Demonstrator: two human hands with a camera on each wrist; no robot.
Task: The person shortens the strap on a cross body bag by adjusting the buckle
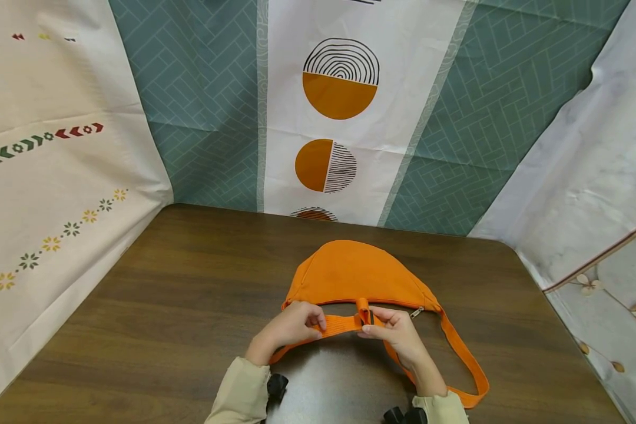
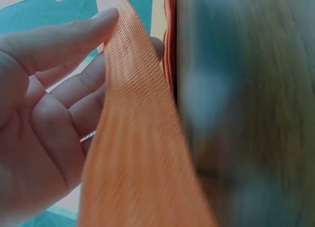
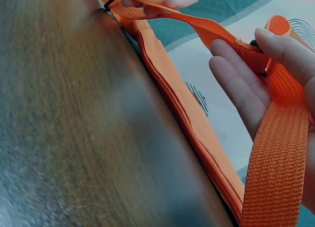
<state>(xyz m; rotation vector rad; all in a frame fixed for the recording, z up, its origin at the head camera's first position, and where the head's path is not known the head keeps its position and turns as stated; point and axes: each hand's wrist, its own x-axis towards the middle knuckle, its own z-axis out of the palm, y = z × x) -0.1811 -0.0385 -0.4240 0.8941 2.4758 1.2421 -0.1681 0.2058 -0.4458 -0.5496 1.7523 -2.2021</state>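
An orange waist bag (image 1: 357, 274) lies on the brown table, its zipper edge toward me. Its orange webbing strap (image 1: 339, 325) is lifted just in front of that edge. My left hand (image 1: 299, 323) pinches the strap between thumb and fingers on the left; the left wrist view shows the webbing (image 2: 138, 113) running past the thumb. My right hand (image 1: 397, 333) pinches the strap at a black slide buckle (image 3: 255, 43), where a loop of webbing (image 3: 278, 26) stands up. In the right wrist view, the thumb presses the buckle and covers part of it.
The strap's slack (image 1: 469, 365) curves over the table (image 1: 138, 318) to the right of the bag. A metal zipper pull (image 1: 417, 312) hangs at the bag's right end. Patterned cloths (image 1: 206, 106) hang behind the table and at both sides.
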